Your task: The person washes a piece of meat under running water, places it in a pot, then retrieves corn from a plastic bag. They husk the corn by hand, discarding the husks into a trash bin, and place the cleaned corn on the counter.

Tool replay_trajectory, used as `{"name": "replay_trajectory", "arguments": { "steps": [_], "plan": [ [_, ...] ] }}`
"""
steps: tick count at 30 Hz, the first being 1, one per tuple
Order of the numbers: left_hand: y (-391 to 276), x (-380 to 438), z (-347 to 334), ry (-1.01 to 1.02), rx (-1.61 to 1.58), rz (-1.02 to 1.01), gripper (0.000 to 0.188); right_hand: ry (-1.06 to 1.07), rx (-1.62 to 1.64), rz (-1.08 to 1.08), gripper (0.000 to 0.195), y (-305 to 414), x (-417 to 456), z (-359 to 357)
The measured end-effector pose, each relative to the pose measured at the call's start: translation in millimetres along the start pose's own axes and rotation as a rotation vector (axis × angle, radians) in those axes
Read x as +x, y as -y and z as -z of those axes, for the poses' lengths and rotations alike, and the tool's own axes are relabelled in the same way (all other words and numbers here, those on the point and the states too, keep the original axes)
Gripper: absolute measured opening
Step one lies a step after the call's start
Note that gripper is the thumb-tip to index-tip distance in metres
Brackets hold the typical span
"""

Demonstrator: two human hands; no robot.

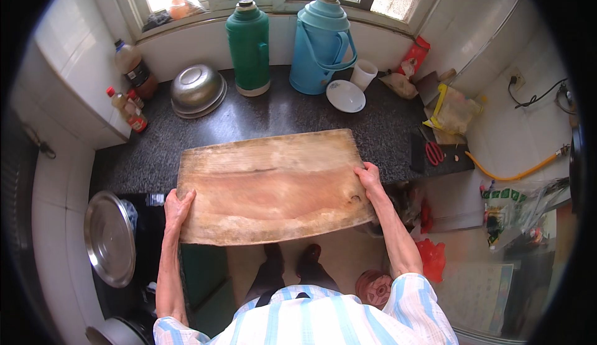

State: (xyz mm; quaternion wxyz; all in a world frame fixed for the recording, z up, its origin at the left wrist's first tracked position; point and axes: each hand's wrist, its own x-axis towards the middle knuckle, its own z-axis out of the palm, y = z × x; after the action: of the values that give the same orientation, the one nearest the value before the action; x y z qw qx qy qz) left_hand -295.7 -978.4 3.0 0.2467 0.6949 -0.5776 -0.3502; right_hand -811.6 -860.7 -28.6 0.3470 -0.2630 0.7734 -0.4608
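Observation:
Both my hands hold a large wooden cutting board (270, 186) by its short ends. My left hand (177, 206) grips the left edge with the thumb on top. On the right edge, my right hand (369, 177) has its thumb over the upper face; the fingers of both hands are mostly hidden beneath. The board is worn, with a darker reddish middle, a crack line and a knot near the right. Its far part overlaps the dark speckled countertop (261, 119) in view, while its near part is over the floor in front of my body.
Behind the board stand a green thermos flask (248, 49), a blue thermos flask (317, 46), upturned metal bowls (198, 88), a white dish (345, 96) and a white cup (364, 74). Red-handled scissors (434, 152) lie at right. Bottles (132, 107) line the left wall, near a metal lid (110, 239).

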Motion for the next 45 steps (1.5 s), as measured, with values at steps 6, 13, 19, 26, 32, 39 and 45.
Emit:
{"name": "replay_trajectory", "arguments": {
  "steps": [6,13,19,26,32,39,45],
  "plan": [
    [-4.6,46.8,-18.2,-0.006,0.116,-0.020,0.053,-0.085,-0.127,0.011,0.033,11.7,38.8,-17.9],
    [-12.9,62.2,-30.5,-0.011,0.214,-0.026,0.049,-0.221,-0.264,-0.011,0.037,26.2,49.0,-35.8],
    [14.0,93.0,-34.1,-0.041,0.252,-0.115,0.048,-0.255,-0.317,0.007,0.038,13.3,64.8,-46.1],
    [-1.8,96.7,-47.0,0.053,0.455,-0.346,0.047,-0.472,-0.245,0.336,0.048,-3.0,24.7,-21.5],
    [-118.4,-9.6,-115.5,-0.039,0.344,-0.989,0.055,-0.189,0.199,0.230,0.013,-87.5,-149.0,39.8],
    [-97.8,-189.8,-277.9,0.843,0.112,-0.995,0.057,0.064,-0.387,-0.444,0.021,-277.1,-417.8,102.7],
    [11.8,-306.0,-389.0,1.332,0.213,-0.580,0.061,-0.139,-0.062,-0.605,0.027,-355.9,-611.3,168.5]
  ]
}}
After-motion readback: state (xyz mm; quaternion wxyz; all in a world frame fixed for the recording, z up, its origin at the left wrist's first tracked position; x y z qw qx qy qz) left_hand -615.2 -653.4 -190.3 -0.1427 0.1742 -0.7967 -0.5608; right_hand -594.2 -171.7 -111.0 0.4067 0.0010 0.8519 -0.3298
